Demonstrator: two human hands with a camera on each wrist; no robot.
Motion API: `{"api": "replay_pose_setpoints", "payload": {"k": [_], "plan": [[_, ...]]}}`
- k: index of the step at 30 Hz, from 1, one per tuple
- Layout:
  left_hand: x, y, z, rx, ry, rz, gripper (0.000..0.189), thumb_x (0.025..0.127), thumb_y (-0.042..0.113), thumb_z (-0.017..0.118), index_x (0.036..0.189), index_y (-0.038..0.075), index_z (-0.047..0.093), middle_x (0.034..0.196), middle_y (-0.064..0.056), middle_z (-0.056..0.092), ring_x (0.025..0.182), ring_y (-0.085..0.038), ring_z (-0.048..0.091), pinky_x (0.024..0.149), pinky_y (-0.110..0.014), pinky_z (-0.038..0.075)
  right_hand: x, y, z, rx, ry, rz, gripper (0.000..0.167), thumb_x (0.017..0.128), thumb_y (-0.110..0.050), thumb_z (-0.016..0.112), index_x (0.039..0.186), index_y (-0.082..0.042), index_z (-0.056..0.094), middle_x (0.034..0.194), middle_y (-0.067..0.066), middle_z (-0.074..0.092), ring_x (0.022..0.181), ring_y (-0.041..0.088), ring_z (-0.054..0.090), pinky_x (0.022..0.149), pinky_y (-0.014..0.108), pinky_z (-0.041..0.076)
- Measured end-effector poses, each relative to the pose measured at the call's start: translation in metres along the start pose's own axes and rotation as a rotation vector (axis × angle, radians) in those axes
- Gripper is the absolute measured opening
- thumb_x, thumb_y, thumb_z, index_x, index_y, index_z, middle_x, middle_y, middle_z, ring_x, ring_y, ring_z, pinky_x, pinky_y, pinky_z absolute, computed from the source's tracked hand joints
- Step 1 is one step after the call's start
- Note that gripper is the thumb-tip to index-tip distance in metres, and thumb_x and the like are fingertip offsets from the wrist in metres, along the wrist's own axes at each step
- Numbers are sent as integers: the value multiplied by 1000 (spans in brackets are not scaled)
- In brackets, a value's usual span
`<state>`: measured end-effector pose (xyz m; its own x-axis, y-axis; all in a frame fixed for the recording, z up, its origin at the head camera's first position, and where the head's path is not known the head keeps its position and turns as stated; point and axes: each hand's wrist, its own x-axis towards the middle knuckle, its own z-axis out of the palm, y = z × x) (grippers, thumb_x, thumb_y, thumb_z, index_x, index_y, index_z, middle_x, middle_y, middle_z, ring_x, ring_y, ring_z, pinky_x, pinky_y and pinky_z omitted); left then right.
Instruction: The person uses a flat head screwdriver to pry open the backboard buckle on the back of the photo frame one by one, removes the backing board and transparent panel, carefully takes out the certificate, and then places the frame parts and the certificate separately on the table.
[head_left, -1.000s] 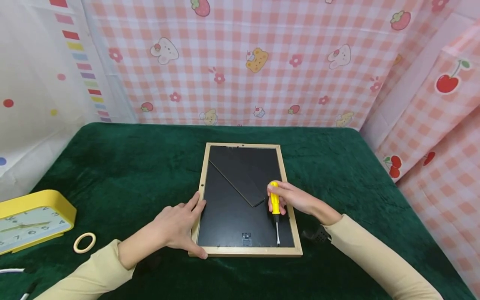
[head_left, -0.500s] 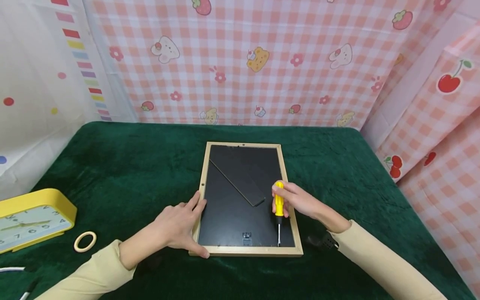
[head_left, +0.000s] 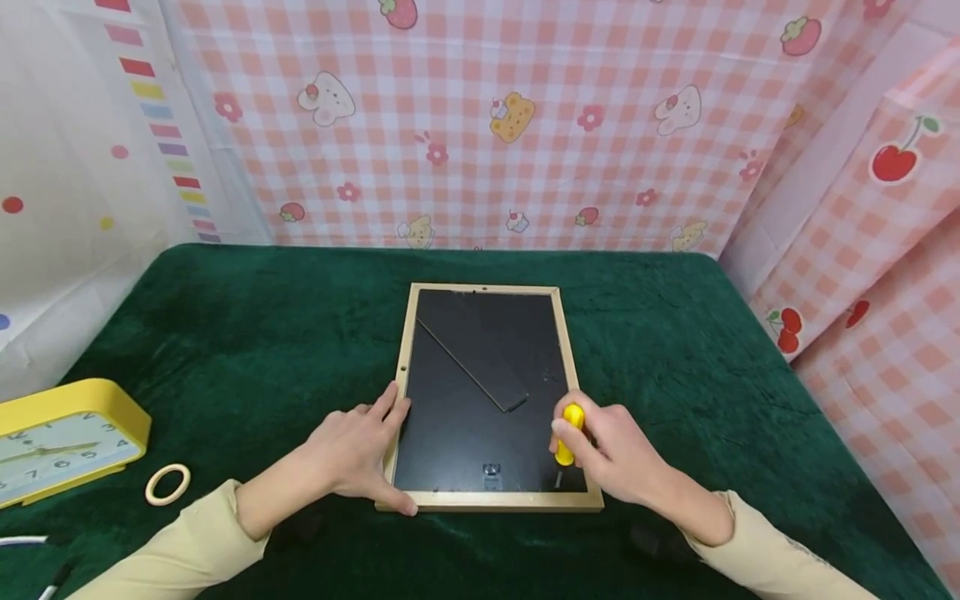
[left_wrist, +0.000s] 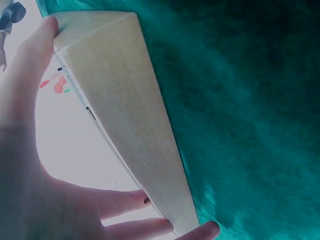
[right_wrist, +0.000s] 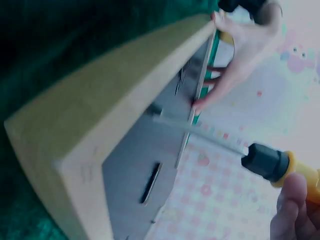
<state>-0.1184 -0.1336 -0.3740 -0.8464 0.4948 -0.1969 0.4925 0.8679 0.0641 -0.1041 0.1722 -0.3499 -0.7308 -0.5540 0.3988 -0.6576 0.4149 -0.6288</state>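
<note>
A picture frame with a light wooden border lies face down, its black backing board upward. An angled support leg is on the board, and a small metal hanger sits near the close edge. My left hand rests spread at the near left corner, thumb on the near border and fingertips along the left side. My right hand grips a yellow-handled screwdriver. In the right wrist view, the screwdriver's shaft reaches down to the board beside the border's inner edge.
A yellow clock stands at the left. Beside it lies a wooden ring, with white cords closer to me. Dark green cloth covers the table, and a pink checked curtain hangs behind.
My right hand has moved right and toward me, tilting the screwdriver so its handle looks shorter from above. The left hand and the frame have stayed in place.
</note>
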Motion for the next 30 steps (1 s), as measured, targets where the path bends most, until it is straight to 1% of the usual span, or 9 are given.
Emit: {"api": "replay_pose_setpoints", "payload": {"k": [2, 4, 5, 11, 14, 16, 19, 25, 30], "plan": [[0, 0, 0, -1, -3, 2, 124, 44, 86, 50, 136, 4, 32, 141, -19, 21, 101, -32, 50, 60, -34, 44, 0, -1, 1, -9, 0, -31, 12, 85, -2, 54, 85, -13, 49, 69, -9, 57, 50, -1, 48, 42, 19, 40], [0, -1, 0, 2, -6, 0, 124, 44, 86, 50, 136, 4, 32, 141, -19, 21, 102, -32, 50, 60, -34, 44, 3, 5, 0, 32, -19, 25, 6, 88, -7, 52, 86, -12, 49, 69, -7, 58, 49, 4, 50, 43, 20, 41], [1, -1, 0, 4, -4, -1, 124, 44, 86, 50, 136, 4, 32, 141, -19, 21, 102, -32, 50, 61, -35, 44, 6, 10, -1, 78, -35, 83, 3, 90, -10, 50, 87, -10, 49, 69, -5, 58, 49, 8, 51, 43, 22, 43], [0, -1, 0, 12, 1, -11, 125, 43, 86, 50, 136, 4, 32, 141, -18, 22, 102, -32, 50, 62, -35, 44, 31, 52, -1, 433, -149, 512, 32, 97, -25, 35, 96, 6, 44, 71, 12, 60, 48, 29, 51, 47, 29, 45], [-1, 0, 1, 9, 10, -3, 124, 44, 86, 50, 135, 4, 33, 140, -19, 22, 100, -32, 51, 60, -34, 44, 34, 60, 3, 485, -184, 607, 36, 96, -28, 35, 98, 7, 42, 71, 14, 60, 45, 24, 48, 46, 26, 43], [-1, 1, 2, 9, 15, 7, 124, 44, 86, 49, 135, 3, 33, 140, -19, 22, 100, -32, 51, 59, -34, 44, 31, 59, 5, 459, -154, 631, 37, 96, -30, 36, 98, 6, 43, 70, 12, 60, 44, 22, 47, 46, 25, 43], [-1, 1, 3, 15, 18, 14, 125, 44, 87, 48, 135, 2, 33, 140, -19, 22, 100, -32, 51, 59, -34, 44, 23, 46, 4, 339, -70, 560, 32, 96, -27, 38, 96, 3, 45, 68, 8, 59, 45, 22, 49, 46, 27, 44], [0, 1, 2, 28, 26, 4, 124, 44, 86, 49, 135, 3, 34, 140, -19, 23, 100, -33, 51, 61, -35, 45, 6, 11, 8, 28, 83, 213, 9, 93, -15, 45, 88, -9, 50, 66, -7, 56, 48, 9, 50, 43, 24, 43], [0, 1, 2, 26, 26, 4, 124, 44, 86, 49, 134, 2, 34, 140, -19, 23, 100, -33, 51, 60, -35, 45, -5, -3, 15, -96, 157, 1, 5, 88, -9, 52, 84, -11, 49, 64, -12, 53, 48, -3, 44, 42, 15, 37]]}}
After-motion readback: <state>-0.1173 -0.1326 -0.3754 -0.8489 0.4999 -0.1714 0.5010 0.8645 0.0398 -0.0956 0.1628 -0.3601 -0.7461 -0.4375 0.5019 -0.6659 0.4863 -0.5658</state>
